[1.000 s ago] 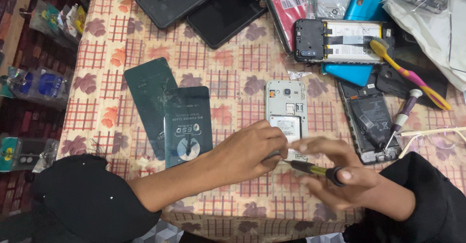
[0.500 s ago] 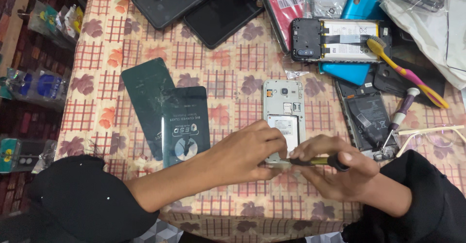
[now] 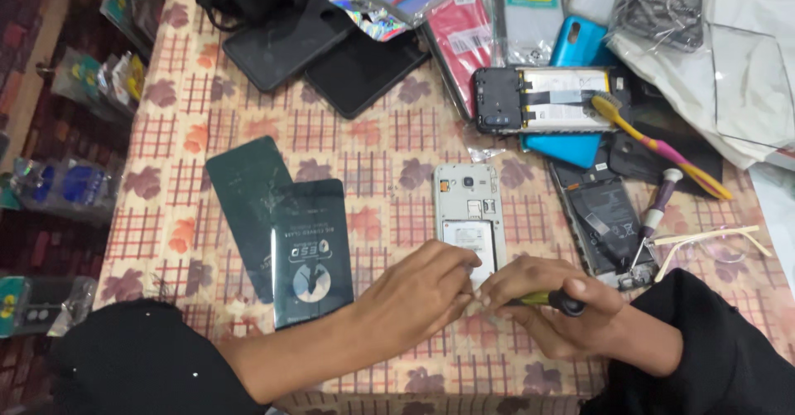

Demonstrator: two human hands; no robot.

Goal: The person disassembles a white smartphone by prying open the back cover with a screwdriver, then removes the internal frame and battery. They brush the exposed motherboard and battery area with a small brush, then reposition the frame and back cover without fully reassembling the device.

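We are bent over a white phone (image 3: 469, 220) that lies back-up, cover off, on the counter (image 3: 373, 150), its long axis running straight away from us, camera end far and bottom end near. Both of our hands meet at that near end. Our left hand (image 3: 418, 295) comes in from the left and rests curled over the phone's lower edge, fingers pinched down on the frame to pin it. Our right hand (image 3: 551, 307) comes in from the right, closed around a small screwdriver (image 3: 546, 300) with a yellow-and-black handle; the tool lies almost level and points left toward the phone's bottom corner, where the two sets of fingertips nearly touch. The tip itself is hidden between the fingers, so we cannot tell exactly where it lands. The phone thus sits just ahead of both hands, the left one covering more of it, the right one reaching it only with the tool. On the left, two dark glass panels (image 3: 277, 220) lie near our forearm, overlapping each other. On the right, an opened dark phone (image 3: 603, 224) lies parallel to the white one, just beside it, with another screwdriver (image 3: 654, 212) resting across it. Farther out are an opened phone with a pale battery (image 3: 546, 100) and a yellow toothbrush (image 3: 654, 143). The counter's near edge runs just under our wrists.
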